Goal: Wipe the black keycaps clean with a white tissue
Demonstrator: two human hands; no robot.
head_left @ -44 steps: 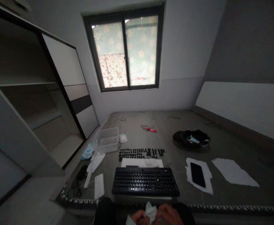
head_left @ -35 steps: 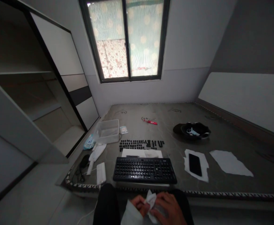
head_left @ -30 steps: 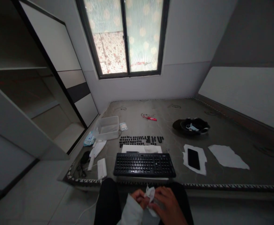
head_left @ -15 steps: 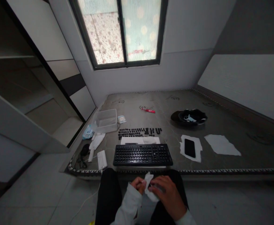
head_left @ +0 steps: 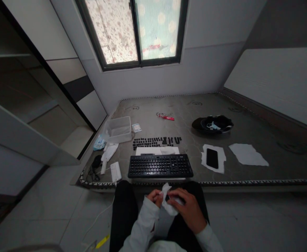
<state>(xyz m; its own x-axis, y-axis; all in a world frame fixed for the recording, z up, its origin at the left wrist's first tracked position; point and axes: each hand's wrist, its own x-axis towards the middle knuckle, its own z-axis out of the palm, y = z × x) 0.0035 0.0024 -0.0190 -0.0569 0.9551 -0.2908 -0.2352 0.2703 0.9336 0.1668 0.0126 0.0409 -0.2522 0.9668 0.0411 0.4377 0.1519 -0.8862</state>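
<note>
Over my lap, my left hand (head_left: 155,197) is closed on a crumpled white tissue (head_left: 170,210). The fingers of my right hand (head_left: 187,207) pinch at the same tissue from the other side, around a small black piece (head_left: 167,197) that looks like a keycap; it is partly hidden. Just beyond my knees lies a black keyboard (head_left: 160,166) whose key positions look mostly bare. Behind it, several black keycaps (head_left: 148,142) stand in rows on the mattress, with white paper (head_left: 149,151) between them and the keyboard.
On the mattress (head_left: 179,105) are a clear plastic box (head_left: 119,130), a white power strip (head_left: 115,172), a black mouse (head_left: 97,161), a phone (head_left: 212,158) on a tissue, another tissue sheet (head_left: 248,154), a dark cap (head_left: 212,125) and a red packet (head_left: 166,117). A cable (head_left: 97,217) runs along the floor.
The view has tilted down slightly, so things sit higher in the picture. Both hands stay together at the tissue, with only small finger movement.
</note>
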